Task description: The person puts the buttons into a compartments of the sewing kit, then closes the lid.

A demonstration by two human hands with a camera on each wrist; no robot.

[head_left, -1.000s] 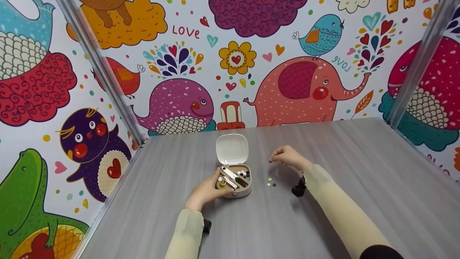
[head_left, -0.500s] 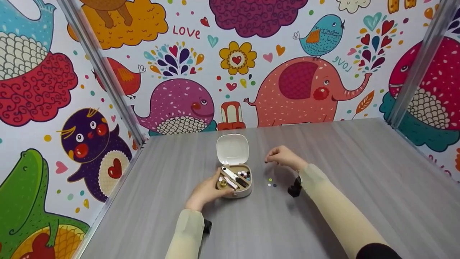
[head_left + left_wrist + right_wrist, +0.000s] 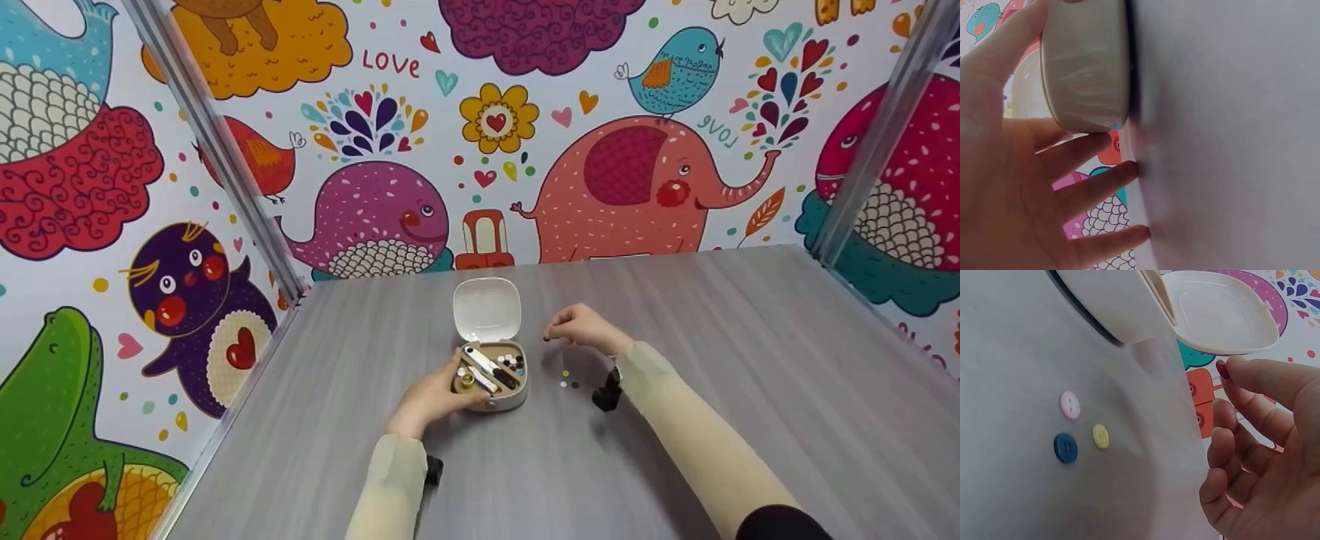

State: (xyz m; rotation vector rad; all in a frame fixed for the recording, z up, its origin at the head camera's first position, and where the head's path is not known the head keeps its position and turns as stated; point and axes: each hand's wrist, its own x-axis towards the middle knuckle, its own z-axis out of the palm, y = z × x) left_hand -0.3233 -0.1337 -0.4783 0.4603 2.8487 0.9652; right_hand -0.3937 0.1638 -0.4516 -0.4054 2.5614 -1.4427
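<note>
My left hand (image 3: 429, 396) grips a small white box (image 3: 507, 403) on the table, thumb at its front and index finger at its far left side. Its lid (image 3: 487, 309) stands open at the back. In its beige compartments lie a white-and-black tool (image 3: 491, 367), a gold round piece (image 3: 467, 379) and several small buttons (image 3: 511, 361). To the right of the box, above the table, my right hand (image 3: 587, 330) pinches a red button (image 3: 1221, 369) between thumb and index finger; the other fingers are curled.
A yellow button (image 3: 1100, 436), a pink button (image 3: 1069, 405) and a blue button (image 3: 1066, 448) lie on the grey table (image 3: 675, 315), right of the box. Behind the table rises a wall (image 3: 487, 45) with cartoon animals; metal posts (image 3: 217, 150) stand at the corners.
My right hand has moved left towards the box, with the red button still pinched. The left hand and the box have stayed in place.
</note>
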